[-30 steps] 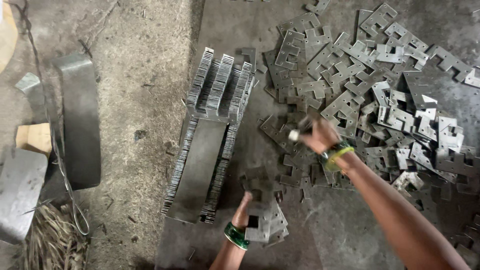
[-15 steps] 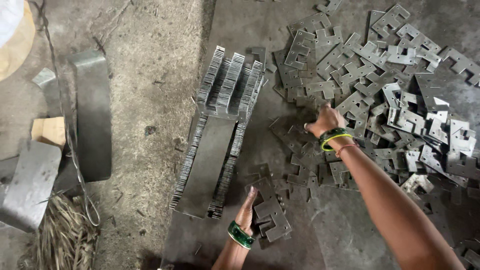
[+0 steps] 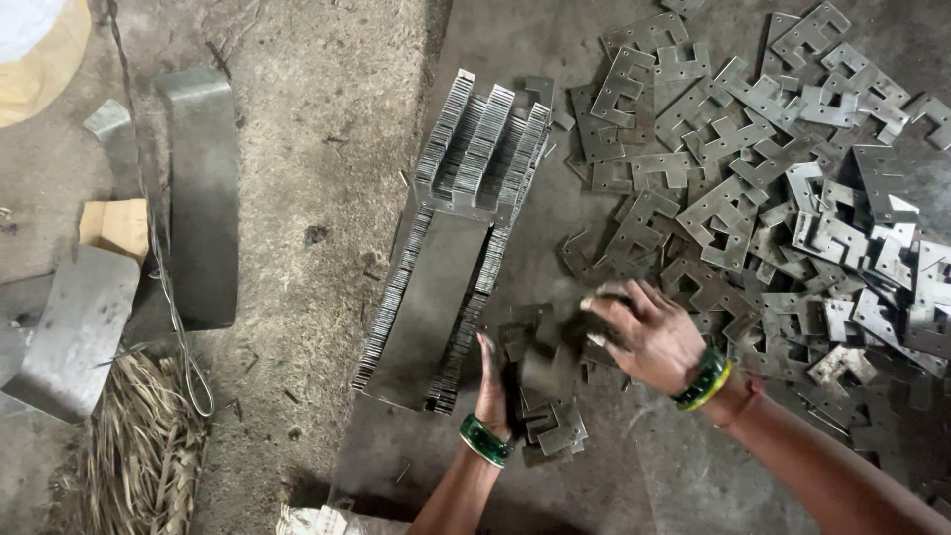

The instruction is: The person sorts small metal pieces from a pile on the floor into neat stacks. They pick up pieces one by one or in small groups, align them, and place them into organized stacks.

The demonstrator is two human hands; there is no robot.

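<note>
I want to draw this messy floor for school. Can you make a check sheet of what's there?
Surface: dark metal sheet on dusty ground.
Job's things: small bundle of flat notched metal plates; neat on-edge plate stack; loose plate heap.
Clutter: bent metal strip, wood block, dry straw.
Hands: left hand steadies bundle; right hand atop it.
Cables: thin wire loop.
Surroundings: nothing seen.

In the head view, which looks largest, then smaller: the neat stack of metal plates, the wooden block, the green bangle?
1. Stack of metal plates
2. Wooden block
3. Green bangle; it sits nearest the camera yet looks smallest.
</note>
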